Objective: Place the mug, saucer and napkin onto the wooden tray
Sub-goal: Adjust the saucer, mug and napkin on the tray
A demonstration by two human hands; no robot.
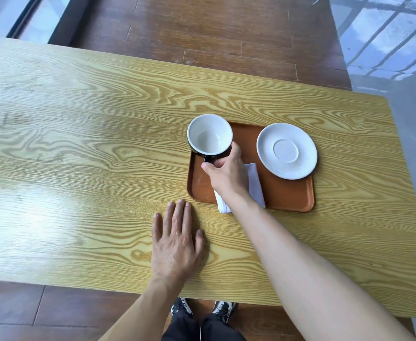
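A brown wooden tray (288,195) lies on the right half of the table. On its right part sits a white saucer (287,150). A folded white napkin (255,184) lies in the tray's middle, its near corner hanging over the front rim, partly hidden by my arm. My right hand (226,174) grips the handle of a mug (210,135), black outside and white inside, held over the tray's far left corner. I cannot tell whether the mug touches the tray. My left hand (176,242) rests flat on the table, fingers apart, just in front of the tray's left end.
The light wood-grain table (79,156) spreads wide to the left of the tray. Its near edge runs just above my shoes (202,308). Dark wooden floor lies beyond the far edge, with a glossy grey floor at the right.
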